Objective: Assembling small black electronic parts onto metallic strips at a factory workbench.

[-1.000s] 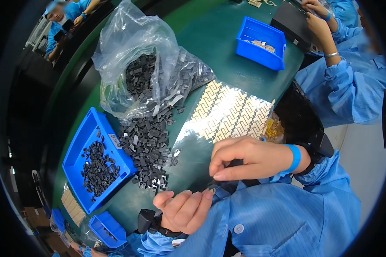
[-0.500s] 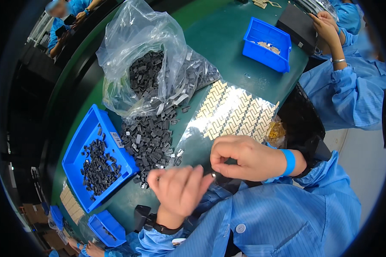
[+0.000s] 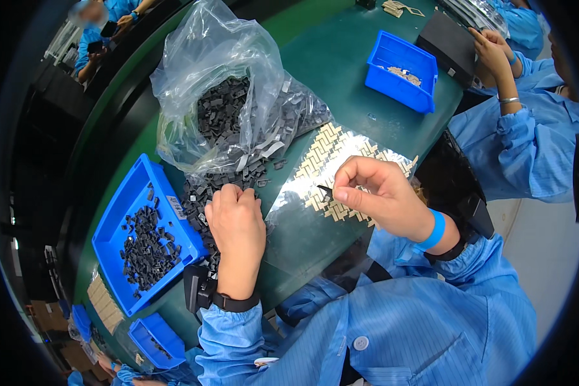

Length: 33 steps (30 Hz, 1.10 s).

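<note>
My left hand (image 3: 237,222) is at the near side of a loose pile of small black plastic parts (image 3: 202,196), its fingers bent down and drawn together over them. Whatever is between those fingertips is hidden. My right hand (image 3: 386,196) is over a clear sheet (image 3: 286,204) bearing slanted rows of small cream-coloured pieces (image 3: 325,145). Thumb and forefinger there pinch a small dark pointed piece (image 3: 325,190), which sticks out to the left. Behind the pile, an open clear plastic bag (image 3: 202,48) holds many more black parts.
A large blue tray (image 3: 112,222) of black parts stands on the left, with a smaller blue bin (image 3: 154,341) nearer. At the far right are a blue bin (image 3: 399,55) with light scraps and a black box (image 3: 447,45). A co-worker (image 3: 534,141) sits at right.
My hands have parted from close together near my body. The left has gone forward to the black pile; the right has moved forward over the sheet, a dark piece now showing in its pinch.
</note>
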{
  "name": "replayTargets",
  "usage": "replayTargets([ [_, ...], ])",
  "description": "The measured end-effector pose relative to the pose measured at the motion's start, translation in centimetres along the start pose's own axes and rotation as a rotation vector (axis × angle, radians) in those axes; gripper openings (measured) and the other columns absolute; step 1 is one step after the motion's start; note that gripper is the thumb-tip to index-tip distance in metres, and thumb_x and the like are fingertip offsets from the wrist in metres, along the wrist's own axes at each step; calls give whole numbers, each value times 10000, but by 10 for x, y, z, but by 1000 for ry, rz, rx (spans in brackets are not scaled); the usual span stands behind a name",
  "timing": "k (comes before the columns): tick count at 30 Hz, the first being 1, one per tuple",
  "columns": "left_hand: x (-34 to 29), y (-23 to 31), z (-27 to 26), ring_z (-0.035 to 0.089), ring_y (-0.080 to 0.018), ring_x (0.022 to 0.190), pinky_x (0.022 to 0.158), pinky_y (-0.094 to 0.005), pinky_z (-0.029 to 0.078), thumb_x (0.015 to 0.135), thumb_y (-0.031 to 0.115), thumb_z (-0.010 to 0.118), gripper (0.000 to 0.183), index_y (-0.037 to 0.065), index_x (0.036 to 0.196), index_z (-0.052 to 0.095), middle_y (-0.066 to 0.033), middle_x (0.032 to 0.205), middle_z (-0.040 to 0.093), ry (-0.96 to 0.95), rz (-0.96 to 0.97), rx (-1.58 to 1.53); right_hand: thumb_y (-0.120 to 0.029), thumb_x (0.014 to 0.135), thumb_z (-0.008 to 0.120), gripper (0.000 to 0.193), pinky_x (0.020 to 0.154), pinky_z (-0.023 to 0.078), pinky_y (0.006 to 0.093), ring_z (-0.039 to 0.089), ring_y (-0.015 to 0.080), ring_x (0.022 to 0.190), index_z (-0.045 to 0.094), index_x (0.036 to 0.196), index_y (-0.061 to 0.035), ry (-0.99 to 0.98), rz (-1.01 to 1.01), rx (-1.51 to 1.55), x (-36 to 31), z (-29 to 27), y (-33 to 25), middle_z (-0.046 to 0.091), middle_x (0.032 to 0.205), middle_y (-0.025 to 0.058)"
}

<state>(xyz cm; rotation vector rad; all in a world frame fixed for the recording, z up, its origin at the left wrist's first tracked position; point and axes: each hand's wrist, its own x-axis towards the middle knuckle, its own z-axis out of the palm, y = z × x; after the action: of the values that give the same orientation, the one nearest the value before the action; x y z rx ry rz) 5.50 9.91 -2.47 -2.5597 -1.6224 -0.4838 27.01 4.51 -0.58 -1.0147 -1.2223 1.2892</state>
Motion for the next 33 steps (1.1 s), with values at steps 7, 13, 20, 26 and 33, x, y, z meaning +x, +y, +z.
replayTargets([
  [7, 4, 0, -5, 561, -241, 850, 743, -335, 410, 682, 33, 655, 169, 14, 848, 634, -91, 902, 597, 202, 63, -84, -107, 831, 596, 103, 652, 421, 216, 493, 60, 708, 576, 844, -6, 18, 48, 46, -3, 4, 2, 568, 769, -2],
  [13, -6, 9, -29, 624, -190, 838, 768, -287, 486, 771, -2, 587, 180, -47, 946, 588, -130, 926, 637, 183, -237, -1083, -95, 833, 597, 96, 669, 425, 220, 503, 65, 731, 571, 862, -7, 23, -21, 111, -3, 11, 3, 563, 796, 4],
  [20, -29, 37, -47, 520, -133, 628, 715, -333, 495, 883, 131, 475, 253, -73, 1007, 563, -78, 710, 554, -189, -655, -2082, -23, 829, 576, 47, 818, 403, 266, 496, 123, 927, 560, 869, -4, -24, -117, 316, -8, 31, 1, 528, 998, 84],
  [26, -47, 58, -53, 511, -112, 592, 681, -312, 506, 889, 109, 523, 246, -39, 1083, 551, -72, 740, 580, -155, -657, -2079, 22, 806, 582, 68, 903, 402, 328, 490, 174, 1032, 561, 865, -4, -57, -66, 472, -18, 46, -1, 507, 1094, 120],
  [33, -60, 56, -45, 569, -146, 640, 696, -309, 520, 870, 62, 532, 263, -43, 1112, 529, -108, 787, 609, -102, -480, -2073, 35, 804, 581, 60, 844, 447, 301, 517, 165, 986, 564, 858, 16, -24, 6, 546, -25, 48, 0, 502, 1096, 141],
])
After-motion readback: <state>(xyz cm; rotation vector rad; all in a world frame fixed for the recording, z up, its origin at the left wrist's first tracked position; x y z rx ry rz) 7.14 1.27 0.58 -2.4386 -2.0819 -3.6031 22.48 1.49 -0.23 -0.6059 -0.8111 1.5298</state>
